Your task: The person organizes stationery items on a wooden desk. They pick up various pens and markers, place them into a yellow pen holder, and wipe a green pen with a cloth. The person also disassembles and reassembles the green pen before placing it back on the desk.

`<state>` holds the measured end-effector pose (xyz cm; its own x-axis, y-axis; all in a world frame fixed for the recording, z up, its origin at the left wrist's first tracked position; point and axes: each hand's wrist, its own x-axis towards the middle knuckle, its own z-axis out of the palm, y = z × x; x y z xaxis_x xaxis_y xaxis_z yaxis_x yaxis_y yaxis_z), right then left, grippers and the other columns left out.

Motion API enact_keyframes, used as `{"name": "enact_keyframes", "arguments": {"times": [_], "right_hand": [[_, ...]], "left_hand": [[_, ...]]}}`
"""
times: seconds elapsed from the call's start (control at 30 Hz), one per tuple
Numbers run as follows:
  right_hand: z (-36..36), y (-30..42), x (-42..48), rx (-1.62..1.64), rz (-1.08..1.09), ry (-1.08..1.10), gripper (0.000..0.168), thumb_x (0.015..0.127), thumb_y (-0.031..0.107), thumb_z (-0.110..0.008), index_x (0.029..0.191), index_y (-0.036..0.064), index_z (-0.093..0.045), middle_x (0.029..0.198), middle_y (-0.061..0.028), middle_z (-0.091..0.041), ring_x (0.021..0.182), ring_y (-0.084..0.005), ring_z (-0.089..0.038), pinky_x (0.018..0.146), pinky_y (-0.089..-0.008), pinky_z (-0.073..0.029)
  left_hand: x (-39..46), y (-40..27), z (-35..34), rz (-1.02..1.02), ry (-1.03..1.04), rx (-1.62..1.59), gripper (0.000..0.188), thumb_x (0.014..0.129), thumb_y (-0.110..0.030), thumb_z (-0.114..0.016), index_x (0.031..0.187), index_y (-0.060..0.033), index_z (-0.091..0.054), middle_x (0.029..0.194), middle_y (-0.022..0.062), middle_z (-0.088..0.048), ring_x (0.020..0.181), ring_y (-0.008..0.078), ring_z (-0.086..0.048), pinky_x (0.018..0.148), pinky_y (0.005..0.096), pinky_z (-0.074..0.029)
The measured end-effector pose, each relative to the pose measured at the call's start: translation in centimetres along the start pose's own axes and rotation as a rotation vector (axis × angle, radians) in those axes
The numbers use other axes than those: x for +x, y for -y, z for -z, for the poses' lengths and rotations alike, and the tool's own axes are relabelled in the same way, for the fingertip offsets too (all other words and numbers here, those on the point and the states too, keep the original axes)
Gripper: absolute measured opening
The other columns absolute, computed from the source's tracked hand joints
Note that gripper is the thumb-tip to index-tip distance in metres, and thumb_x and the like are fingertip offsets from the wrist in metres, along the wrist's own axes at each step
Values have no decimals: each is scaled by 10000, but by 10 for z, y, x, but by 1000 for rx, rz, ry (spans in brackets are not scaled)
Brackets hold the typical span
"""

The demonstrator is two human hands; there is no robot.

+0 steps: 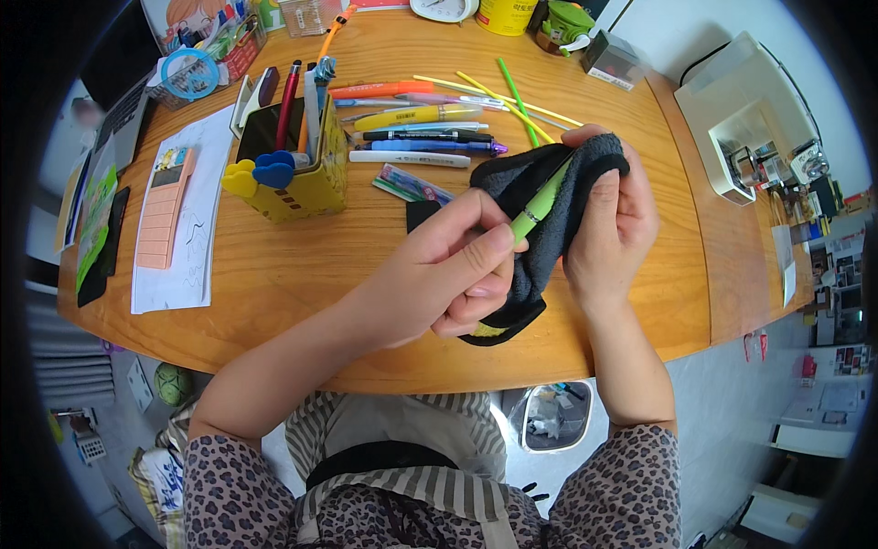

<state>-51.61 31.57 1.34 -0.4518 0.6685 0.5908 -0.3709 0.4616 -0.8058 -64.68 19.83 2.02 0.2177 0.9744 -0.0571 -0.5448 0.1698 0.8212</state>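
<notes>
My left hand [466, 267] grips one end of a light green pen [542, 206] between thumb and fingers. A dark grey cloth [535, 267] with black edging is wrapped partly around the pen's other end. The cloth's upper fold is pinched in my right hand [610, 213], and its lower part hangs over the wooden desk [288, 288]. Beyond my hands lies a row of pens and markers, among them a yellow highlighter [418, 117] and a white marker [409, 159]. A flat clear pack [411, 184] sits partly hidden behind my left hand.
At the left stands a yellow pen holder [322, 182] with pens in it. A pink calculator [163, 213] rests on white paper [206, 165]. Thin yellow and green sticks [514, 92] lie behind the pens. A white-rimmed bin [557, 449] stands below the desk's front edge.
</notes>
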Motion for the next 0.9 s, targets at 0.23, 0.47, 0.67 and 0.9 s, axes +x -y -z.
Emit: {"name": "enact_keyframes", "arguments": {"times": [0.23,0.47,0.67,0.9], "right_hand": [[-21,6,3,251,-12,32,482,821,-31,-555,1262,-8,-363,1053,-48,-534,936,-101,-523,836,-225,-410],[-8,10,2,89,23,31,357,841,-21,-557,1183,-24,-456,1002,-37,-575,795,-43,-522,666,-161,-407],[0,4,4,-98,140,-15,224,931,118,-472,1088,-32,-530,861,-4,-576,669,1,-465,525,-132,-337],[-6,2,5,151,-3,-71,292,962,191,-410,1106,-41,-513,1044,-78,-590,902,-104,-547,803,-216,-426]], "left_hand": [[-1,-8,3,-16,-45,-121,147,964,-201,-412,905,-71,-377,608,-10,-343,437,43,-259,352,195,-175],[0,-4,4,-3,0,-21,179,957,-291,-407,949,-113,-385,601,-20,-310,444,39,-224,369,187,-155],[-1,-3,3,45,38,6,256,951,-354,-400,938,-99,-402,601,-28,-293,443,34,-205,370,182,-139],[0,-7,-1,64,7,-20,289,949,-383,-381,936,-96,-413,603,-34,-298,462,37,-231,365,179,-147]]}}
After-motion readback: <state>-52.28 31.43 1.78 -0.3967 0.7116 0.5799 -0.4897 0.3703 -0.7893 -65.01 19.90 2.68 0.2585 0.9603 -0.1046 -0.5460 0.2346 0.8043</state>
